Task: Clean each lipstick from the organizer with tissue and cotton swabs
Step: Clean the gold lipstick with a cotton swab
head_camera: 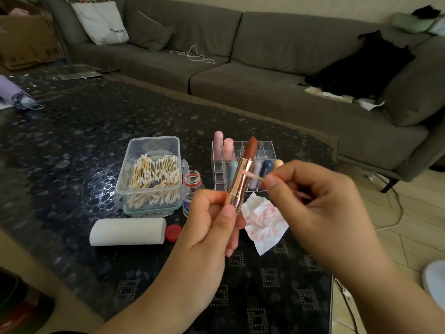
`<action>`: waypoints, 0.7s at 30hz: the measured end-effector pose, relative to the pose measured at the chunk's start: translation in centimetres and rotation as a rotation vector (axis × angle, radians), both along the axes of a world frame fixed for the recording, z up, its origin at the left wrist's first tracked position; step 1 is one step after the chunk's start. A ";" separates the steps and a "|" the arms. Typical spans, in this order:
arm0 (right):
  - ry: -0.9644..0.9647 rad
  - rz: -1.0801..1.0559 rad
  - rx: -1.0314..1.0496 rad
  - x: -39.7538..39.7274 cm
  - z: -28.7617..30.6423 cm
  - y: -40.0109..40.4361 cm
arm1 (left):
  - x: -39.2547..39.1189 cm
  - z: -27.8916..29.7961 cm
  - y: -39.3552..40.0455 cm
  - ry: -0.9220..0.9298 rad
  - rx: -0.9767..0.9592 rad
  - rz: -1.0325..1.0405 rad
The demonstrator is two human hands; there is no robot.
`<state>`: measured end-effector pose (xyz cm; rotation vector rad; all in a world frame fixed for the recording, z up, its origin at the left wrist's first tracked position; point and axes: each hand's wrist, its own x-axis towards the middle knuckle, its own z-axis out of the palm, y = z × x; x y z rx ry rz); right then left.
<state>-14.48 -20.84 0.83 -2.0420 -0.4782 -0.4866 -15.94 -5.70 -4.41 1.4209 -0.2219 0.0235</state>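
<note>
Head view looks down at a dark patterned table (72, 145) with both hands raised over it. Left hand (212, 222) grips the gold base of an uncapped lipstick (243, 174), fingers and thumb curled round the lower tube. Its long axis stands nearly upright, leaning a little to the right and away, so the brown-red bullet points up and toward the sofa (265, 68). Right hand (320, 201) pinches a cotton swab (251, 174) between thumb and fingertips; the swab lies roughly level, its pink-stained tip touching the gold collar just below the bullet. Behind the lipstick stands the clear organizer (265, 150) with capped lipsticks upright in its compartments. A crumpled tissue (262, 220) with red smears lies on the table below the hands. To the left sit a clear box of swabs (151, 174), a small open bottle (191, 189), a red cap (173, 232) and a white tissue roll (127, 231).
</note>
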 end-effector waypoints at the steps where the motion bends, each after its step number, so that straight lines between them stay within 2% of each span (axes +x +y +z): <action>1: -0.023 -0.030 0.000 0.1 0.0 0.0 | 0.0 0.0 0.0 -0.007 0.014 0.009; 4: -0.063 -0.069 -0.016 0.2 -0.1 0.0 | 0.0 -0.2 0.0 -0.030 0.042 0.030; 11: -0.059 0.022 -0.167 0.1 -0.4 0.8 | 0.2 0.0 -0.4 -0.026 0.035 0.043; 21: -0.087 -0.113 -0.054 0.1 0.0 0.0 | 0.0 0.1 -0.2 -0.042 0.064 0.049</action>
